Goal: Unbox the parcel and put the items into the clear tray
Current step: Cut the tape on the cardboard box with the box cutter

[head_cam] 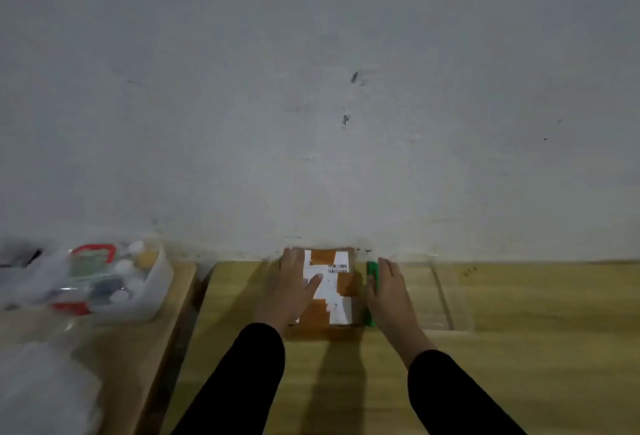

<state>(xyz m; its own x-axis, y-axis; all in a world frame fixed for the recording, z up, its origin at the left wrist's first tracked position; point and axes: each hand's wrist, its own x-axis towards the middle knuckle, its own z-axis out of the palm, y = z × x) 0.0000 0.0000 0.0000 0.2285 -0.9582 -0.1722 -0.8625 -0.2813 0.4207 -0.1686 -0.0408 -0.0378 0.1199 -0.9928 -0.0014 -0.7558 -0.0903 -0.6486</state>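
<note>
A brown cardboard parcel (341,284) with white labels and a barcode lies on the wooden table (519,348) against the wall. My left hand (289,287) rests flat on its left side, fingers spread, thumb across the label. My right hand (389,291) lies along the parcel's right side, over a green tool (371,270) whose ends show above and below the hand; whether it grips the tool is unclear. The clear tray (450,296) sits just right of my right hand and looks empty.
A second wooden surface (145,348) stands to the left across a gap. It carries a clear bin (152,296) filled with several small items and bottles, and blurred plastic wrapping (41,382) lies near the front left corner. A grey wall rises behind.
</note>
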